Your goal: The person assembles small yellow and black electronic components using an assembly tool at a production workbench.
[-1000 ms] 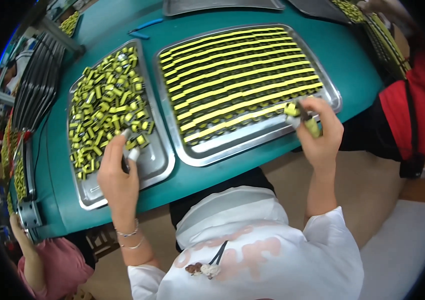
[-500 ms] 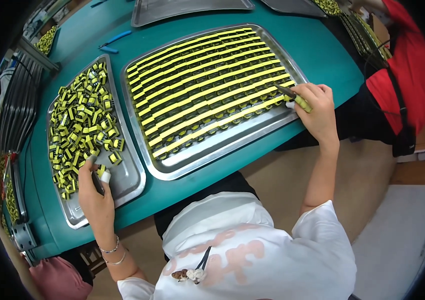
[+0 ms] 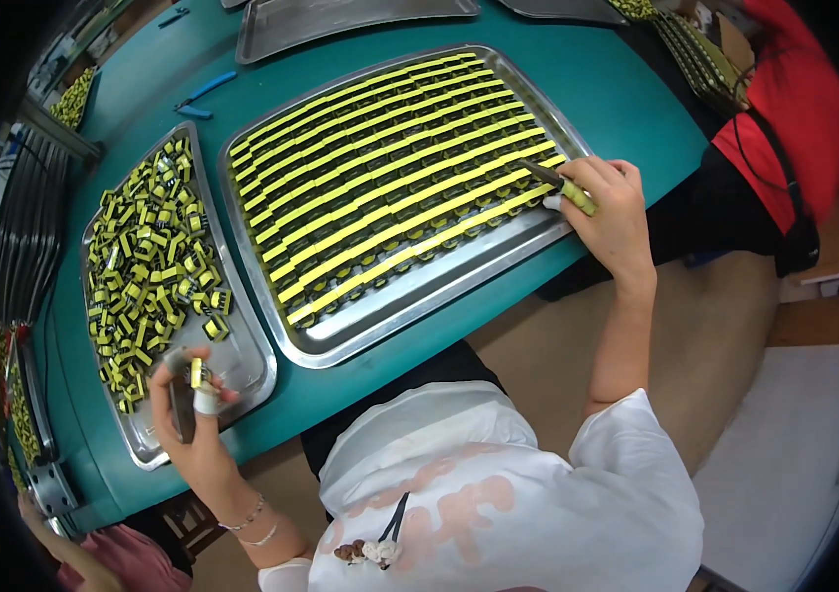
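Observation:
My left hand (image 3: 192, 414) is raised over the front of the left metal tray (image 3: 247, 370), pinching one small yellow-and-black coil component (image 3: 199, 374) between covered fingertips. A loose heap of the same components (image 3: 143, 286) fills most of that tray. My right hand (image 3: 612, 212) rests at the right edge of the larger metal tray (image 3: 419, 316). It grips a slim tool (image 3: 575, 193) with a dark pointed tip and a yellow-green grip; its exact kind is unclear. The tip lies over the right end of the front rows of components (image 3: 400, 178), set in neat lines.
Blue-handled cutters (image 3: 204, 94) lie on the green table (image 3: 340, 49) behind the trays. Another metal tray (image 3: 360, 20) stands at the back. A person in red (image 3: 804, 128) is close on the right. Stacked dark trays (image 3: 30, 227) stand at the far left.
My left hand has lifted from the heap and drawn back toward me, now with a component in its fingertips. My right hand stays at the big tray's right edge with the tool.

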The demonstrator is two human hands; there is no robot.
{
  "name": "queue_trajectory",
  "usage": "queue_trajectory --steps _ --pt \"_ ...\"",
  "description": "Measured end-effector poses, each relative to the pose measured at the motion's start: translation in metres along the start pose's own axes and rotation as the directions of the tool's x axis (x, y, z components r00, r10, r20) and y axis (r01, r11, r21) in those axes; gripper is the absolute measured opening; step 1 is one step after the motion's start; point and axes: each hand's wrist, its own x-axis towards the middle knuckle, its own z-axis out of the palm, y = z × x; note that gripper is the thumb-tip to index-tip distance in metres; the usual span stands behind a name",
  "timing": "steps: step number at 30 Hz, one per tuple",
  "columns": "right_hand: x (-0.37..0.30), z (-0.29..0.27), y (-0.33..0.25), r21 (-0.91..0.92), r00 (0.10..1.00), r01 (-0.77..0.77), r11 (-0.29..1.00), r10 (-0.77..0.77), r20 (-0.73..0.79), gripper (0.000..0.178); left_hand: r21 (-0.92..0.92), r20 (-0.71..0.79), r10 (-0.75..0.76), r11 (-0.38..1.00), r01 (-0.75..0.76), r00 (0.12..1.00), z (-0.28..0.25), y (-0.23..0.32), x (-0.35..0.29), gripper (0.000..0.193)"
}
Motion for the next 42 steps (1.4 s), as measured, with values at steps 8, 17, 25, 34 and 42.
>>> queue_trajectory --steps 8,17,25,34,42 --pt "-0.007 -0.005 -0.037 0.460 0.966 -0.122 0.879 0.212 -0.148 0.020 -0.439 0.100 -0.180 0.875 0.206 0.979 0.040 0.017 -0.024 0.040" --pt "-0.004 0.009 -0.129 0.731 0.944 0.179 0.659 -0.325 0.062 0.030 -0.626 0.343 -0.243 0.661 0.414 0.907 0.060 0.021 -0.024 0.038" --pt "-0.001 0.023 -0.158 0.731 0.927 0.207 0.650 -0.368 0.065 0.033 -0.554 0.335 -0.287 0.710 0.434 0.897 0.057 0.022 -0.025 0.044" --pt "0.007 0.025 -0.156 0.714 0.876 0.311 0.627 -0.481 0.040 0.034 -0.516 0.433 -0.233 0.728 0.451 0.871 0.051 0.013 -0.029 0.037" --pt "0.008 0.031 -0.152 0.660 0.830 0.460 0.594 -0.552 -0.081 0.030 -0.526 0.436 -0.265 0.701 0.482 0.860 0.055 0.017 -0.031 0.039"
